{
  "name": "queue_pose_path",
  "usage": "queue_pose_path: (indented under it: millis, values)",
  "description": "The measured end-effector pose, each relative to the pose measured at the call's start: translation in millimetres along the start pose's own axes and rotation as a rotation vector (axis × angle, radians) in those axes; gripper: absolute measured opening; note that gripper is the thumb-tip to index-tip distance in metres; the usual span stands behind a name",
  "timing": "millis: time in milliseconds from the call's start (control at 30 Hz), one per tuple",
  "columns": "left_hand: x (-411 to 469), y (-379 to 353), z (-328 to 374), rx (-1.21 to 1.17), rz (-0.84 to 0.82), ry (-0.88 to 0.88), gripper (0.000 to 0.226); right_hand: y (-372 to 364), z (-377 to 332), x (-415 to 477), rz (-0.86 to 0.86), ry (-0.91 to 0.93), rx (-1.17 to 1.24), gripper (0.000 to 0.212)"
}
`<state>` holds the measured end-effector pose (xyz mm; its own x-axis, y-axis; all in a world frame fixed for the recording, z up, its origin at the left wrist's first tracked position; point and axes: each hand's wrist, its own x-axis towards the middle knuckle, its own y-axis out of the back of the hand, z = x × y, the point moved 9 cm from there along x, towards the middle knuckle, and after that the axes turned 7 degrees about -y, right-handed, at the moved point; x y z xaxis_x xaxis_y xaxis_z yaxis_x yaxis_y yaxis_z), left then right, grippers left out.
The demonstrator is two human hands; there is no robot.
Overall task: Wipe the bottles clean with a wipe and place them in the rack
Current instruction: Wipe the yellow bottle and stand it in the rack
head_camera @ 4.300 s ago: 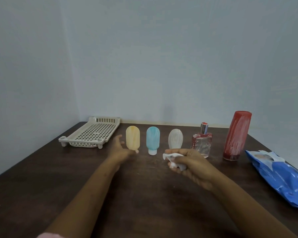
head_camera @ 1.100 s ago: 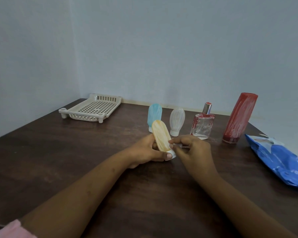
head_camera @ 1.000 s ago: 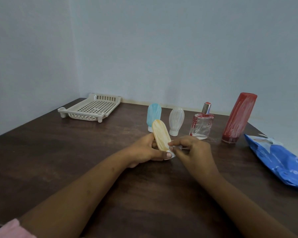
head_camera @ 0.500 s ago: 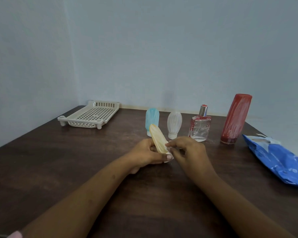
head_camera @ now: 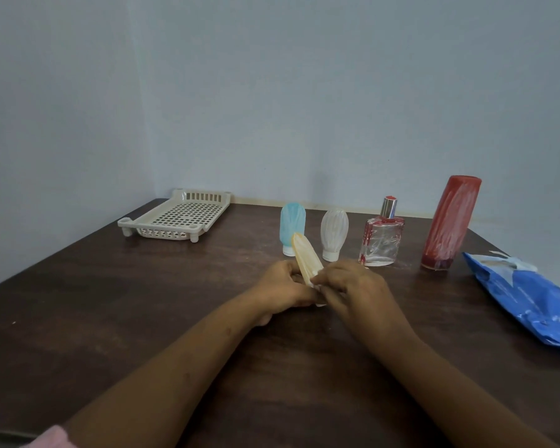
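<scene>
Holding a yellow bottle (head_camera: 305, 257) tilted above the table (head_camera: 136, 318), between both hands.
From the left we see the rack (head_camera: 175, 218) at the far corner, well apart; our left hand (head_camera: 283, 291) gripping the bottle's lower half; our right hand (head_camera: 354, 286), fingers curled against its bottom end (round a wipe or not, we cannot tell); behind stand a blue bottle (head_camera: 292, 221), white bottle (head_camera: 334, 227), glass bottle (head_camera: 382, 244) and red bottle (head_camera: 450, 221), then a blue pack (head_camera: 530, 299).

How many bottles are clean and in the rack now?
None yet: the rack holds nothing. The left hand holds the yellow bottle while the right hand, fingers curled, works at it, wipe hidden. The blue bottle, white bottle, perfume bottle and red bottle wait, smeared.
</scene>
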<state>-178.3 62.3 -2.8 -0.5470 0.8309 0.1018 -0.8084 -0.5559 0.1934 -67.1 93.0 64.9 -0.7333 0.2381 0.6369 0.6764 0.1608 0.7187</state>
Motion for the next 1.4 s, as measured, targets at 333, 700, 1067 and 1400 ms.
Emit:
queue_pose_path:
  millis: [333, 700, 1067, 1400]
  values:
    - [1, 5, -1, 0.108, 0.075, -0.015, 0.031, -3, 0, 3, -0.026, -0.03, 0.003, 0.013]
    - [2, 1, -3, 0.081, 0.017, 0.019, 0.04, -1, 17, 3, -0.013, -0.131, 0.093, 0.013]
    - [2, -1, -4, 0.058, -0.131, 0.026, 0.052, 7, 44, 3, 0.076, -0.294, 0.347, 0.01]
    - [3, -1, 0, 0.103, -0.178, -0.016, 0.051, 5, 51, 8, 0.032, -0.369, 0.449, 0.015]
